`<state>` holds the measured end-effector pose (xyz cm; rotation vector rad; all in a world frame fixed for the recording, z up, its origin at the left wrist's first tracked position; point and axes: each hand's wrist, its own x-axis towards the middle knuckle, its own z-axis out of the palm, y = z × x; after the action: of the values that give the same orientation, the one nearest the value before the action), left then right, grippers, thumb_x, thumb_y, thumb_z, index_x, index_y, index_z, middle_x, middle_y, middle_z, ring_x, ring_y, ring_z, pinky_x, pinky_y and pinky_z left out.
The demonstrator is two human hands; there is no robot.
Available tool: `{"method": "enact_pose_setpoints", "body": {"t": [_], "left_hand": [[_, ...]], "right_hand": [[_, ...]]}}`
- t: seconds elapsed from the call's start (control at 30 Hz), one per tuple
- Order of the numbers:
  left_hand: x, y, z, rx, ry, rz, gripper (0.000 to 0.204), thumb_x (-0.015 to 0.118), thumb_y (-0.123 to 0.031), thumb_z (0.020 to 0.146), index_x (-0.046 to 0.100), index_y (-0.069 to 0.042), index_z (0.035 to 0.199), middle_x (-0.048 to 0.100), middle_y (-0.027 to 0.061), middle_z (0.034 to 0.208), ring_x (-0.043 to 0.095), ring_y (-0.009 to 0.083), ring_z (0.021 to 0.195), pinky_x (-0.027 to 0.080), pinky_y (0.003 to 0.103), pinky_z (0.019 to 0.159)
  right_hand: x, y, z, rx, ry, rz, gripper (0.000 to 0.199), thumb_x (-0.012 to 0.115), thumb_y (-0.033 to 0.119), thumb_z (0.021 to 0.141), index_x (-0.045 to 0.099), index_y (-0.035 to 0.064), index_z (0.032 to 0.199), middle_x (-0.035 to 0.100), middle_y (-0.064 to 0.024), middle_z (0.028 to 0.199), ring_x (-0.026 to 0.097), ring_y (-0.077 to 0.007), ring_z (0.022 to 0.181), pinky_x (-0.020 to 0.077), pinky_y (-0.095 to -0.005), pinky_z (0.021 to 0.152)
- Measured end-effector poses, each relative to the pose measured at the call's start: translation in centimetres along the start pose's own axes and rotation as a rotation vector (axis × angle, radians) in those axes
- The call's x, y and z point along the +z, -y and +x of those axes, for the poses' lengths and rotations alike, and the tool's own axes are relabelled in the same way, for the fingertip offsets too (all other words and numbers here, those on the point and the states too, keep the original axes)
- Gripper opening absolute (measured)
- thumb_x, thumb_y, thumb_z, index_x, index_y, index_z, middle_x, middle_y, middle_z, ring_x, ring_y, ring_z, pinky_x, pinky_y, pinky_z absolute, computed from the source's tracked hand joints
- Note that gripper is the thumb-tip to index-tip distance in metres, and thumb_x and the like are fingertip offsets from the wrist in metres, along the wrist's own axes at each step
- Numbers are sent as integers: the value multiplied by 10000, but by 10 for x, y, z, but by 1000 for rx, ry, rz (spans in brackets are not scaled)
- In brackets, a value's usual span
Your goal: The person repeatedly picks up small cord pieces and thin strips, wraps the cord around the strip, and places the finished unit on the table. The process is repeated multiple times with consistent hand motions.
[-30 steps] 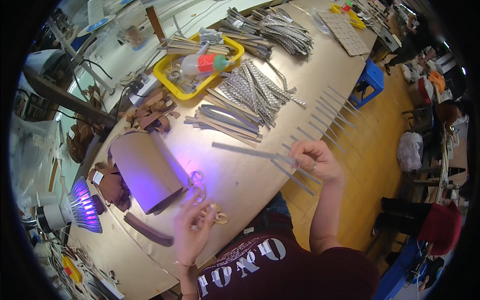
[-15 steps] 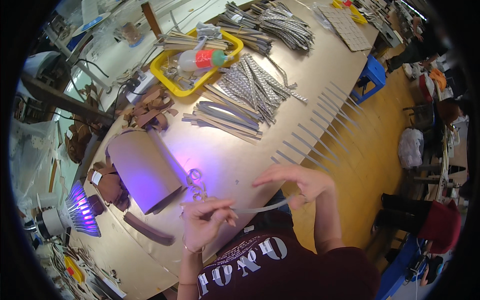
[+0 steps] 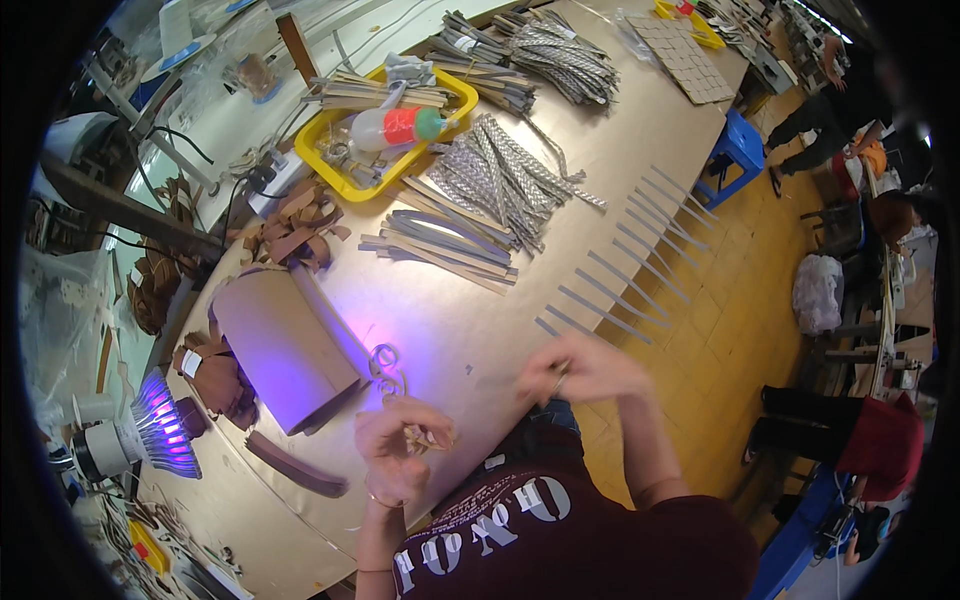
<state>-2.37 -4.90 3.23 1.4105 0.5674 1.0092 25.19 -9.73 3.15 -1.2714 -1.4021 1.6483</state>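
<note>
My left hand [image 3: 392, 455] is over the near table edge, its fingers bent into a pinch. A small pale curl of thin strip [image 3: 428, 438] shows at its fingertips. To the right, my right hand [image 3: 590, 368] is closed, smeared by motion, its fingers pointing left; what it holds, if anything, I cannot make out. Just beyond my left hand lie curled pale peelings [image 3: 384, 362] in violet lamplight. Several grey strips [image 3: 610, 290] lie in a spaced row over the table's right edge, past my right hand.
A curved brown board [image 3: 285, 345] stands left, beside a violet-lit lamp [image 3: 165, 430]. Farther off are loose strips [image 3: 440, 245], braided bundles [image 3: 500, 180] and a yellow tray [image 3: 350, 190] with a bottle [image 3: 390, 128]. A blue stool [image 3: 738, 150] stands right; people are beyond.
The pale strip stretched between my hands is no longer visible that way. My right hand has moved left and its fingers have closed. A pale curl now shows at my left fingertips.
</note>
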Motion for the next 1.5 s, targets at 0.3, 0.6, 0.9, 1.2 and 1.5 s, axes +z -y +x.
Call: {"method": "enact_pose_setpoints", "body": {"t": [0.3,0.6,0.9,1.2,1.5], "left_hand": [[-19,11,-8,-3,-299,191,210,710,-189,843,676,-7,940,666,102,954,598,130,708,455,259,674],[-12,10,-9,9,-155,347,170,734,-93,777,700,-14,923,687,96,895,631,147,711,474,258,629],[-13,3,-13,-42,-83,484,205,774,-66,758,718,-35,952,708,90,889,667,172,749,515,287,677],[-10,3,-19,-70,-129,561,142,758,-72,807,719,-44,940,716,71,879,676,175,727,519,287,652],[-15,7,-25,-70,-212,578,118,736,-70,837,722,-49,952,716,66,864,676,180,734,525,287,662]], "right_hand": [[-109,-41,-31,706,-930,-681,496,627,474,906,681,45,663,628,-154,623,629,-344,633,491,-436,649],[-127,-57,-22,959,-865,-853,643,658,630,825,647,20,618,675,-158,668,673,-350,687,503,-451,633],[-76,-15,-9,923,-1253,-1372,606,646,656,819,692,53,771,690,-105,861,647,-285,853,498,-407,725],[-21,-9,140,-13,-966,-1197,218,677,293,890,678,79,927,629,-89,954,584,-270,964,455,-413,834],[-36,-37,165,40,-906,-1347,149,693,279,872,722,157,952,624,-24,891,586,-218,924,405,-385,793]]}}
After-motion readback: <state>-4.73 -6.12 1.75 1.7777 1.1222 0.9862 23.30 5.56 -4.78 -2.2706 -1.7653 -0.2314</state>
